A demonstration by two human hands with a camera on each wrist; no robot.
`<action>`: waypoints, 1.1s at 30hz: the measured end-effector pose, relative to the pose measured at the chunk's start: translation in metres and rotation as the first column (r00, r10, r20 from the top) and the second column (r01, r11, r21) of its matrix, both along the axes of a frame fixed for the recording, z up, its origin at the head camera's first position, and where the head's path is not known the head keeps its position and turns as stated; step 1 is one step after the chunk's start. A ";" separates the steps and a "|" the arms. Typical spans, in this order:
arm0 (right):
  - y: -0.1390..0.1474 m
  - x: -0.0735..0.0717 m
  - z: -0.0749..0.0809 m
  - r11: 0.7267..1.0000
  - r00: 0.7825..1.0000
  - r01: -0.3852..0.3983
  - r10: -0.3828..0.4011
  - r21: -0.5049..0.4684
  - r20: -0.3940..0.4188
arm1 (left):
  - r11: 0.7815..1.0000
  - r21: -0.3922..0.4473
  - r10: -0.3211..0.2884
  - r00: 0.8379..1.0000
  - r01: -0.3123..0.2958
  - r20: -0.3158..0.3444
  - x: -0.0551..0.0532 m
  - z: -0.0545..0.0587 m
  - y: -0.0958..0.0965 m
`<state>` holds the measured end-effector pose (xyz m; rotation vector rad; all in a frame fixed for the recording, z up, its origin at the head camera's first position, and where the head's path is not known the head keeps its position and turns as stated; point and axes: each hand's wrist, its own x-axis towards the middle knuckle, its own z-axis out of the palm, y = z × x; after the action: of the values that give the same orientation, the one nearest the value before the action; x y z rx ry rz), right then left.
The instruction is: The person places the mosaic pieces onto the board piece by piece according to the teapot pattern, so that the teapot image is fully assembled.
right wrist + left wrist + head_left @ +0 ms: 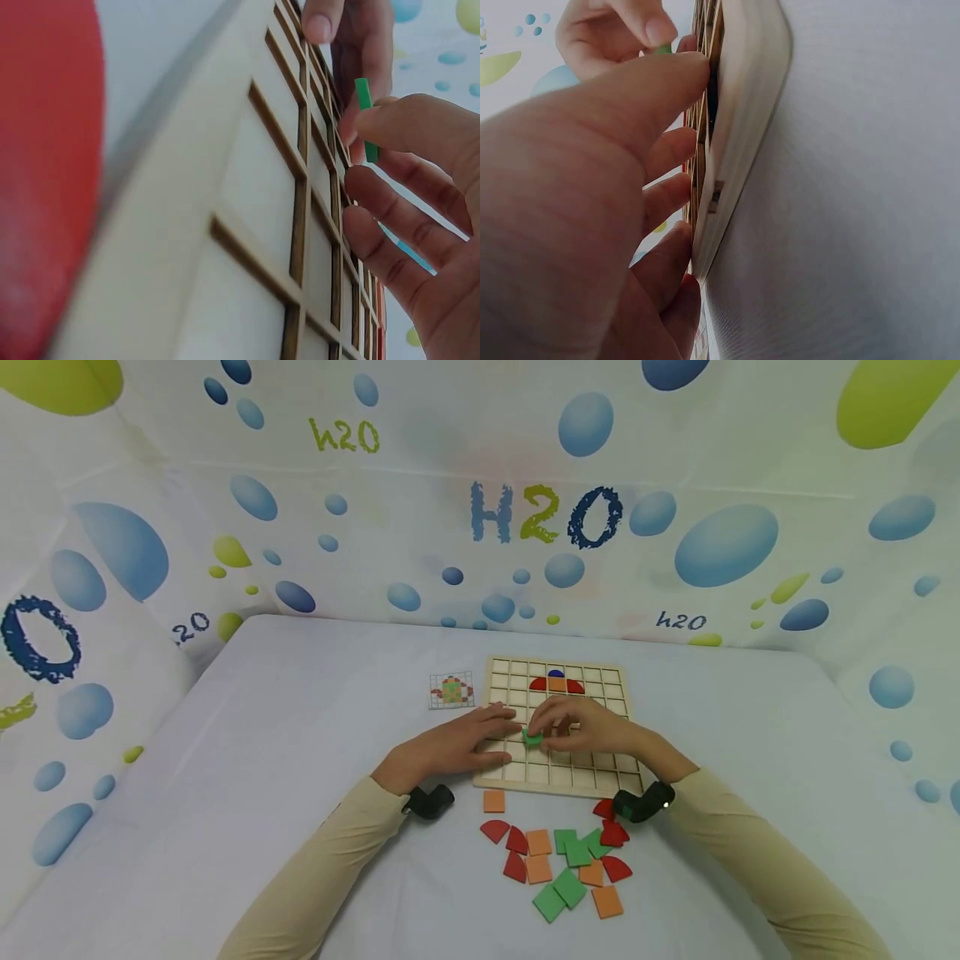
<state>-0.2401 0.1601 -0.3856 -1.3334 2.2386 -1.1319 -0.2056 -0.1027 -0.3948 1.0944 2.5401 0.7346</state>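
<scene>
My right hand pinches a green square tile over the wooden grid board. In the right wrist view the tile stands edge-on between thumb and fingers, tilted above the grid cells. My left hand lies with extended fingers on the board's left side. Its fingertips reach close to the green tile. Near the board's far edge sit an orange square, a red quarter-circle on its left, another red quarter-circle on its right and a blue piece behind it.
A small printed pattern card lies left of the board. In front of the board are several loose pieces: green squares, orange squares and red quarter-circles. A patterned cloth backdrop rises behind the white table.
</scene>
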 end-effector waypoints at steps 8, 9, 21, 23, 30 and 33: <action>0.004 -0.008 0.000 0.996 0.996 0.091 -0.091 -0.008 -0.025 | 1.000 -0.002 0.001 1.000 -0.001 -0.007 0.000 0.001 -0.001; 0.004 -0.009 0.000 0.995 0.994 0.099 -0.100 -0.018 -0.034 | 1.000 0.001 -0.001 1.000 0.001 -0.006 0.000 0.001 -0.001; 0.003 -0.018 -0.008 0.952 0.938 0.303 -0.305 -0.039 -0.167 | 1.000 0.001 0.001 1.000 -0.001 -0.004 0.001 0.002 0.000; 0.000 -0.019 -0.008 0.943 0.928 0.332 -0.331 -0.022 -0.172 | 1.000 0.003 0.000 1.000 0.000 -0.004 0.001 0.001 0.000; -0.006 -0.020 -0.007 0.924 0.910 0.382 -0.377 -0.001 -0.174 | 1.000 0.002 -0.004 1.000 0.004 -0.010 0.001 0.000 -0.001; -0.007 -0.020 -0.007 0.916 0.904 0.400 -0.394 0.005 -0.165 | 1.000 0.001 -0.005 1.000 0.005 -0.011 0.001 0.001 -0.001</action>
<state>-0.2597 0.1531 -0.3929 -1.0071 2.7257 -1.1292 -0.2050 -0.1034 -0.3938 1.1082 2.5447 0.7312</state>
